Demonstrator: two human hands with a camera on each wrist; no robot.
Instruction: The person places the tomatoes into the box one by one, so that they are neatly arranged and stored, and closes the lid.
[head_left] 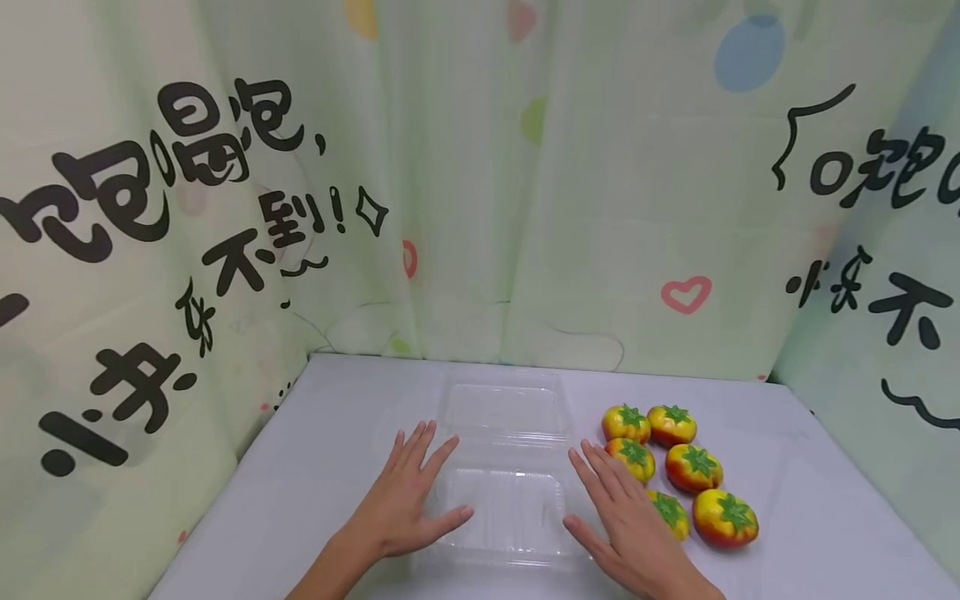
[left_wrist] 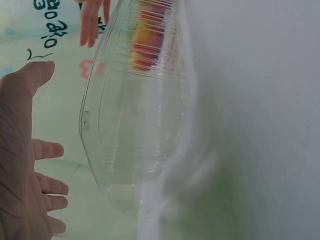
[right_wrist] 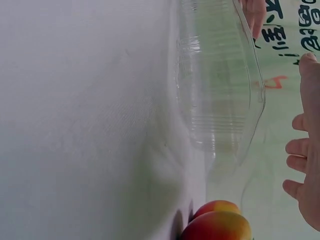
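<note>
left hand (head_left: 412, 498) and right hand (head_left: 628, 518) are spread and empty beside the open clear plastic box (head_left: 504, 508), lower centre, with six round yellow-red, green-topped fruits (head_left: 693, 468) lower right (some partly hidden), so likely a ready stage, next move probably calling for curled fingers.

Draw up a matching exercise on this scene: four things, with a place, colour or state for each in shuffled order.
1. plastic box
2. fruits
3. left hand
4. right hand

A. yellow, red and green
B. partly hiding a fruit in the head view
C. transparent, lying open
D. on the side farther from the fruits

Pairs: 1-C; 2-A; 3-D; 4-B
</note>
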